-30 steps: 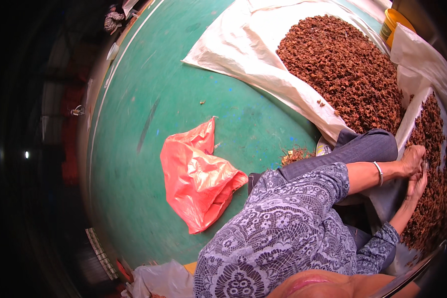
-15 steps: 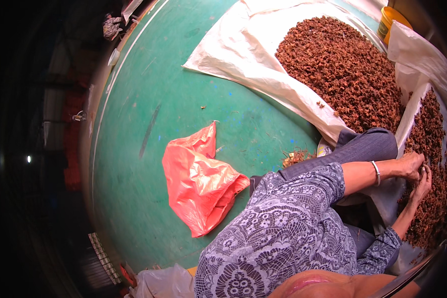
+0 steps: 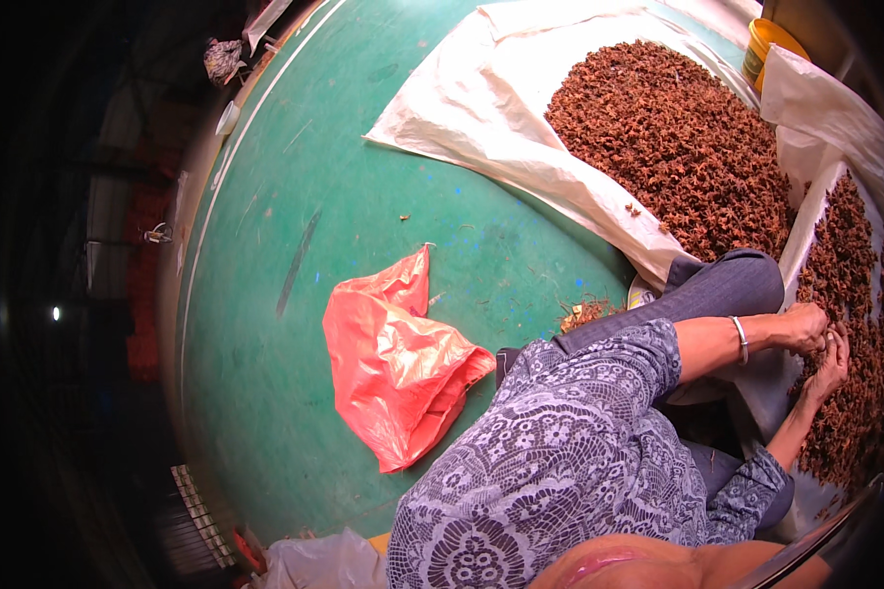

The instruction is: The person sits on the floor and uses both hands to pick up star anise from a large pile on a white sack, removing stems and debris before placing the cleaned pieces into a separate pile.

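Note:
My left hand [image 3: 804, 328], with a silver bracelet [image 3: 740, 341] on its wrist, is over a spread of brown star anise [image 3: 850, 393] at the right. Its fingers are curled together, and whatever they hold is hidden. Right beside it my right hand [image 3: 832, 366] has its fingertips bent inward, close to the left fingers. Too little shows between the two hands to name a piece in them. A larger heap of star anise [image 3: 673, 137] lies beyond my bent knee, on a white woven sheet [image 3: 481, 108]. A raised fold of white sheet [image 3: 811, 221] parts the heap from the spread.
A crumpled red plastic bag [image 3: 393, 358] lies on the green floor [image 3: 265, 393]. Stem scraps [image 3: 586, 314] are piled beside my leg. A yellow bucket [image 3: 771, 44] stands at the far right. A pale plastic bag [image 3: 324, 560] lies at the lower edge.
Both hands have shifted slightly left, staying close together with fingers bent. The heap, sheet and red bag keep their places, apart from a small shift of the view.

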`<action>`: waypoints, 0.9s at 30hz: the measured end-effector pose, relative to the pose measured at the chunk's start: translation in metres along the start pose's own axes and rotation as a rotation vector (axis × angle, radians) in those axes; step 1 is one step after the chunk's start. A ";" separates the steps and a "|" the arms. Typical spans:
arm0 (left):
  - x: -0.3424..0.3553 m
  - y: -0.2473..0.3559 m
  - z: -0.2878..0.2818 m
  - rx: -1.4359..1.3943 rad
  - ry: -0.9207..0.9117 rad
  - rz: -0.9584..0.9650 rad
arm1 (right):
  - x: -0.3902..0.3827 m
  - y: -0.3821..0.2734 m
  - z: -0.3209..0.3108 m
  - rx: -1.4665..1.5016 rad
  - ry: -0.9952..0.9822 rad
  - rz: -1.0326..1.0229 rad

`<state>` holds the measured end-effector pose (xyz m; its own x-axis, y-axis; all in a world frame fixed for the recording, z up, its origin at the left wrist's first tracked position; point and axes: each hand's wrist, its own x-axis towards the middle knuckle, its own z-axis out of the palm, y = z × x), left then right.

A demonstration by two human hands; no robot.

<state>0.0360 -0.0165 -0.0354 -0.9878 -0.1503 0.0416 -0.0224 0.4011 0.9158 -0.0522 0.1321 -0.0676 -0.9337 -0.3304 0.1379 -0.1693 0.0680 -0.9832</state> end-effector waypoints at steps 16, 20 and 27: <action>0.018 -0.016 0.038 -0.004 0.076 0.364 | -0.118 -0.074 -0.077 -0.798 -0.155 0.484; -0.027 0.018 -0.001 0.564 -0.185 0.186 | -0.107 -0.045 -0.023 -0.795 0.002 -0.229; -0.025 0.002 -0.010 0.347 0.037 0.258 | -0.081 -0.061 -0.004 -0.971 0.036 -0.262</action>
<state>0.0625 -0.0214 -0.0307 -0.9618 -0.0355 0.2715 0.1673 0.7086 0.6855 0.0329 0.1584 -0.0188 -0.8362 -0.4178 0.3553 -0.5400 0.7401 -0.4007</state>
